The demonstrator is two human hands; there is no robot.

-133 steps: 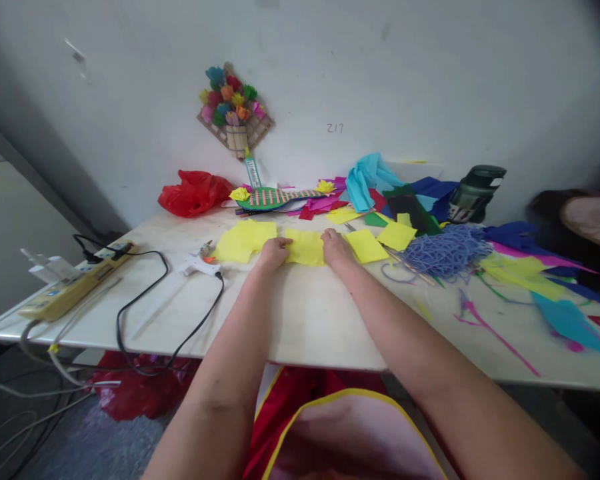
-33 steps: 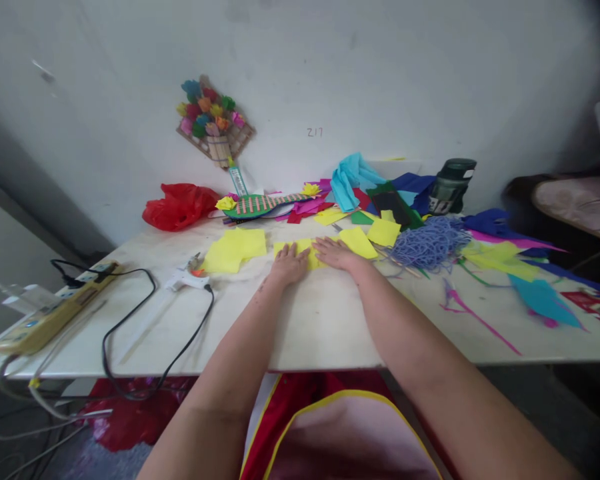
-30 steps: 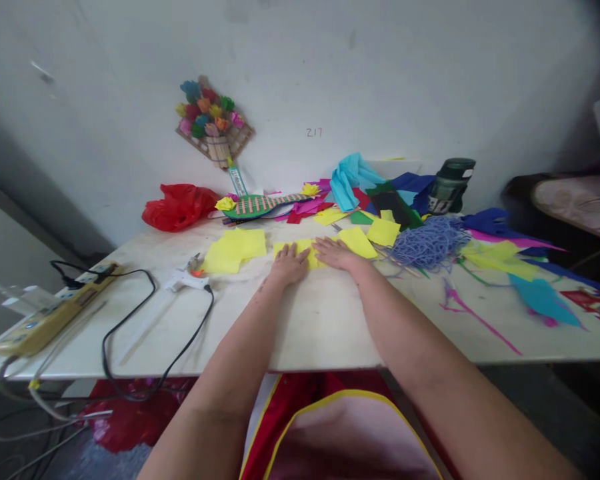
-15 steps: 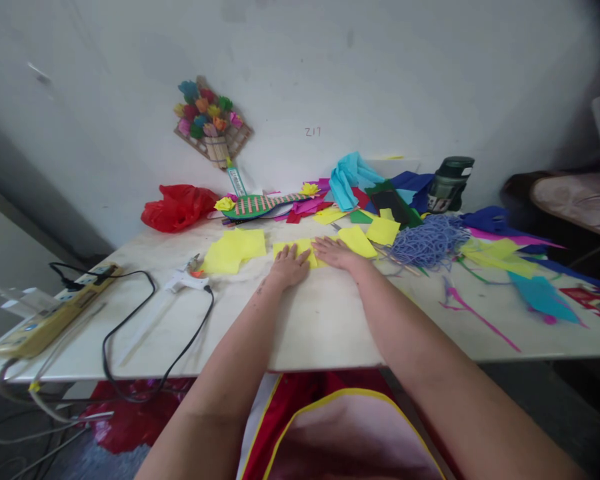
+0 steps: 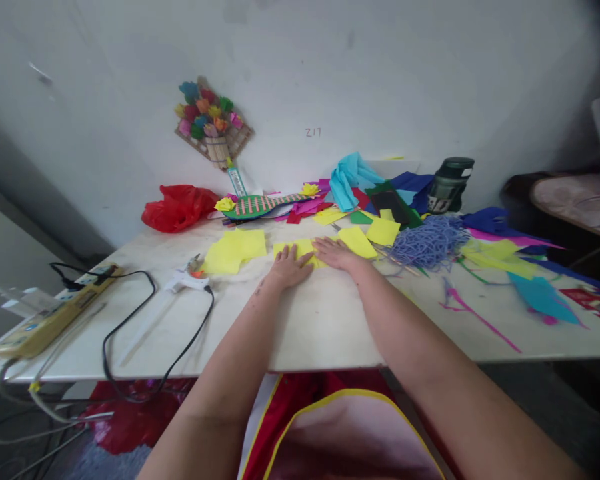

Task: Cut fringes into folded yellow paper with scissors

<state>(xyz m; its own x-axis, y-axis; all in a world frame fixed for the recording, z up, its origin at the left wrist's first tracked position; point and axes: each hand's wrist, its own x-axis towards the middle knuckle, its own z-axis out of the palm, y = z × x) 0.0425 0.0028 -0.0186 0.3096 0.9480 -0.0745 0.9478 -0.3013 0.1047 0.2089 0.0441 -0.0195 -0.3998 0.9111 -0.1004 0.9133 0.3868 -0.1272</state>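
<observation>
2 hands flat on 1 yellow paper (image 5: pixel 300 248) at the middle of the table (image 5: pixel 320 313): left hand (image 5: pixel 289 267) and right hand (image 5: pixel 336 253) both pressed palm-down, fingers spread, gripping nothing. Beside it lie 3 more yellow sheets: 1 left (image 5: pixel 234 248), 2 right (image 5: pixel 359 241) (image 5: pixel 383 231). 1 glue gun (image 5: pixel 187 281) further left, 1 red bag (image 5: pixel 178 207) by the wall, 1 blue yarn pile (image 5: pixel 430 241) to the right.

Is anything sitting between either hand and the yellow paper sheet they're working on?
Nothing visible. Both the left hand and the right hand lie flat, palms down, directly on the yellow paper sheet, side by side. The other yellow sheets and the glue gun lie off to the left, clear of the hands.
</observation>
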